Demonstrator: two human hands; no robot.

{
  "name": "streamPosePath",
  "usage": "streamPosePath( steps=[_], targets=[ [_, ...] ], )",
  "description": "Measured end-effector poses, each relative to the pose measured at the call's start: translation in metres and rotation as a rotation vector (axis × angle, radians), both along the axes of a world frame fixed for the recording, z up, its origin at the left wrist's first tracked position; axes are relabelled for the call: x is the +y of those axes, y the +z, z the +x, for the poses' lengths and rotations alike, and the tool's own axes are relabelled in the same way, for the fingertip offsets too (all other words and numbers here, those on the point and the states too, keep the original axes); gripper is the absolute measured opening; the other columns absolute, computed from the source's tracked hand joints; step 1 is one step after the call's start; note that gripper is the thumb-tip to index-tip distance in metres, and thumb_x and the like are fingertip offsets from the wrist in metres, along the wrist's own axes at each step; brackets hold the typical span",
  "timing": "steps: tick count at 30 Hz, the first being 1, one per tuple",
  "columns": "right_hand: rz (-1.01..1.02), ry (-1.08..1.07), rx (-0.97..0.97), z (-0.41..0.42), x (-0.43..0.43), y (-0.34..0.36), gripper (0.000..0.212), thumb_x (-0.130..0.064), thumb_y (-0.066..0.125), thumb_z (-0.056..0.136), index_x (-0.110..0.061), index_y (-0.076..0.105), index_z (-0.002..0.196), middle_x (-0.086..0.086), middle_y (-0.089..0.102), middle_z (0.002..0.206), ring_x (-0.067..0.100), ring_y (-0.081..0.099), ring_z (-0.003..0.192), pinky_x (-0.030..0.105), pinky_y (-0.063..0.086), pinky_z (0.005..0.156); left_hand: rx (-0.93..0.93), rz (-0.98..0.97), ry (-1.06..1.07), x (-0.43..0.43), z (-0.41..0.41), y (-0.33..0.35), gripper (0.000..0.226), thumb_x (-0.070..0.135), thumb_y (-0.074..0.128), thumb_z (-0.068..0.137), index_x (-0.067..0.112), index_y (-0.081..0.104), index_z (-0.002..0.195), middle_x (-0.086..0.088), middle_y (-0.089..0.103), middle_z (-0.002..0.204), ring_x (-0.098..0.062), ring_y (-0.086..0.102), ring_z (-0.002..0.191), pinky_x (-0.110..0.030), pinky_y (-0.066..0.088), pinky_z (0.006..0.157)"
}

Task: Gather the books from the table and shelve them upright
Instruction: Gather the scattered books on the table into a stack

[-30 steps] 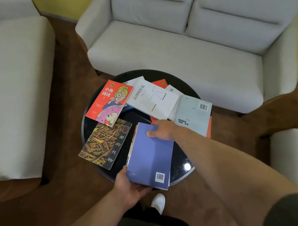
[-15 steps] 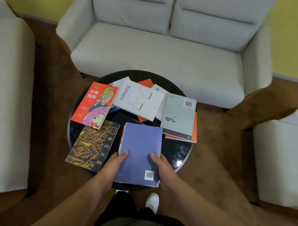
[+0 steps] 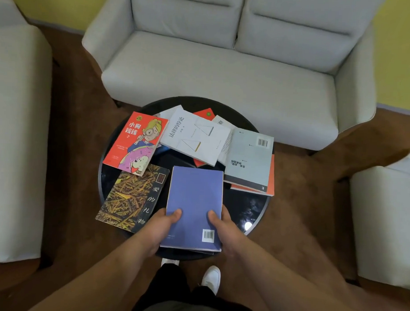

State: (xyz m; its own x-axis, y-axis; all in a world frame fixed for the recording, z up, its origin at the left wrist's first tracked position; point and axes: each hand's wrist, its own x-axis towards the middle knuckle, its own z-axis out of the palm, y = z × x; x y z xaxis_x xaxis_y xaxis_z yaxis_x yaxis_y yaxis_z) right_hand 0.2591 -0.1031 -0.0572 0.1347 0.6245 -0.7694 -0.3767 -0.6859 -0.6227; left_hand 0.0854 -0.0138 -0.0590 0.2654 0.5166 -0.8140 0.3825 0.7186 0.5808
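A blue book (image 3: 194,201) lies back cover up at the near edge of the round black table (image 3: 246,208), on top of another thin book. My left hand (image 3: 161,226) grips its left side and my right hand (image 3: 222,228) grips its right side, thumbs on the cover. Left of it lies a dark book with yellow straw pattern (image 3: 130,197). Behind are a red cartoon book (image 3: 136,142), a white book (image 3: 196,137) and a pale grey book (image 3: 249,159) on an orange one (image 3: 271,178). No shelf is in view.
A grey two-seat sofa (image 3: 225,67) stands behind the table. Grey seats flank it on the left (image 3: 16,137) and right (image 3: 385,222). The floor is brown carpet (image 3: 301,217). My legs and white shoes (image 3: 211,277) are just below the table.
My right hand came back from the blue book's far edge to its near right side. My left hand shifted from under the near edge to the left side. The book now lies straighter.
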Motion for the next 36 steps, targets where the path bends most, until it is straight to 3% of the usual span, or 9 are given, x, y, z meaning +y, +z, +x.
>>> streamPosePath(
  steps=[3,9,12,17,21,25,29,32,36],
  targets=[
    [0.044,0.122,-0.24,0.003,0.003,0.0,0.043,-0.031,0.055,0.103,-0.033,0.031,0.139,-0.009,0.056,0.126,0.015,0.064,0.112,0.019,0.056,0.08,0.033,0.051,-0.085,0.001,0.0,0.012,0.037,0.042,0.063,0.095,0.017,0.062,0.122,-0.005,0.073,0.113,-0.026,0.072,0.099,-0.046,0.057,0.091],
    [0.188,0.476,-1.008,0.006,0.038,0.017,0.064,-0.029,0.062,0.095,-0.023,0.035,0.153,0.0,0.024,0.163,0.021,0.024,0.151,0.039,0.031,0.12,0.17,0.323,-0.049,0.031,-0.034,0.02,0.011,0.036,0.055,0.1,0.027,0.061,0.103,0.004,0.066,0.11,-0.019,0.064,0.103,-0.044,0.052,0.097],
    [0.394,0.558,-1.116,-0.007,0.083,0.035,0.045,-0.021,0.062,0.094,-0.013,0.057,0.138,0.005,0.045,0.15,0.022,0.039,0.14,0.024,0.029,0.113,0.357,0.472,-0.002,0.067,-0.072,0.011,0.012,0.032,0.059,0.097,0.024,0.067,0.103,0.0,0.068,0.106,-0.024,0.064,0.104,-0.04,0.051,0.091],
    [0.264,0.423,-0.729,-0.058,0.183,0.038,0.046,-0.016,0.062,0.095,-0.008,0.055,0.139,0.008,0.059,0.136,0.02,0.058,0.121,0.029,0.045,0.101,0.719,0.343,-0.259,0.107,-0.123,-0.016,0.065,0.052,0.069,0.082,0.012,0.047,0.128,-0.012,0.051,0.124,-0.034,0.051,0.119,-0.045,0.046,0.095],
    [-0.058,0.242,-0.255,-0.09,0.237,0.013,0.049,-0.023,0.067,0.092,-0.005,0.051,0.135,0.007,0.062,0.125,0.02,0.06,0.101,0.042,0.049,0.101,0.596,0.183,-0.283,0.105,-0.137,-0.027,0.061,0.056,0.071,0.081,0.019,0.038,0.116,-0.008,0.051,0.12,-0.027,0.058,0.104,-0.045,0.055,0.086],
    [-0.167,0.047,-0.244,-0.104,0.26,-0.01,0.048,-0.029,0.073,0.088,-0.008,0.054,0.127,0.009,0.066,0.122,0.024,0.063,0.103,0.036,0.051,0.095,0.556,0.161,-0.258,0.11,-0.139,-0.028,0.066,0.053,0.072,0.081,0.015,0.039,0.123,-0.006,0.051,0.12,-0.024,0.057,0.106,-0.039,0.054,0.083],
    [-0.177,0.029,-0.196,-0.106,0.267,-0.018,0.038,-0.016,0.073,0.085,-0.008,0.064,0.121,0.016,0.072,0.119,0.034,0.071,0.108,0.049,0.057,0.098,0.429,0.029,-0.23,0.116,-0.136,-0.02,0.069,0.047,0.074,0.082,0.007,0.047,0.132,-0.008,0.063,0.123,-0.024,0.063,0.108,-0.04,0.053,0.091],
    [-0.167,0.023,-0.106,-0.105,0.264,-0.002,0.03,-0.005,0.067,0.091,-0.008,0.064,0.121,0.014,0.072,0.118,0.029,0.072,0.102,0.041,0.063,0.08,0.234,-0.116,-0.053,0.115,-0.13,-0.003,0.037,0.026,0.072,0.089,0.007,0.059,0.117,-0.011,0.071,0.114,-0.026,0.065,0.103,-0.046,0.045,0.104],
    [-0.051,0.021,0.028,-0.1,0.252,0.021,0.033,0.001,0.054,0.099,-0.015,0.057,0.128,0.007,0.07,0.115,0.018,0.07,0.091,0.038,0.063,0.073,0.067,-0.184,0.094,0.107,-0.128,0.014,0.027,0.017,0.064,0.095,0.011,0.056,0.12,-0.015,0.077,0.103,-0.034,0.071,0.102,-0.048,0.056,0.088]
  ],
)
